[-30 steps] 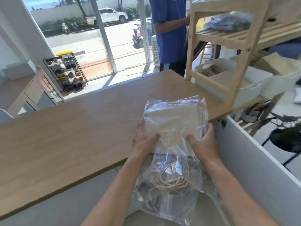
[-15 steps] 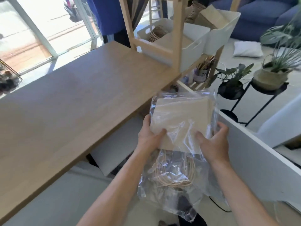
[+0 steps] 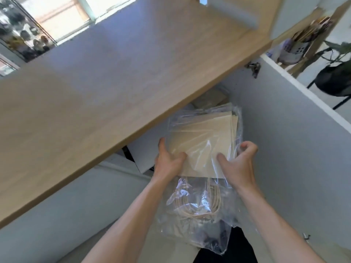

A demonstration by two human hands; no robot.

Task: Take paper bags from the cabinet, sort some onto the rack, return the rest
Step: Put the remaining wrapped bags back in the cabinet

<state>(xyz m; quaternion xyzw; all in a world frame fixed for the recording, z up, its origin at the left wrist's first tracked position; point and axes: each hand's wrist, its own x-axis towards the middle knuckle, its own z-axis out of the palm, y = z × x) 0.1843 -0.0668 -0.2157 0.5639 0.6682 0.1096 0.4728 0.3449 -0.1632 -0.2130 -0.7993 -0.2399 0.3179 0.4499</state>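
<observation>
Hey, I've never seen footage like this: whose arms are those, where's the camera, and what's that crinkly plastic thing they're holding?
No machine: one camera, worn on a person's head, looks down at their own arms. The left hand and right hand grip a clear plastic pack of paper bags, twine handles at its near end. The pack is below the edge of a wooden countertop, beside a white cabinet door standing open at the right. A blurred white bin stands at the countertop's far end.

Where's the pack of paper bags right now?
Head view, lower centre: the pack of paper bags is held between left hand and right hand, just below the countertop edge.
</observation>
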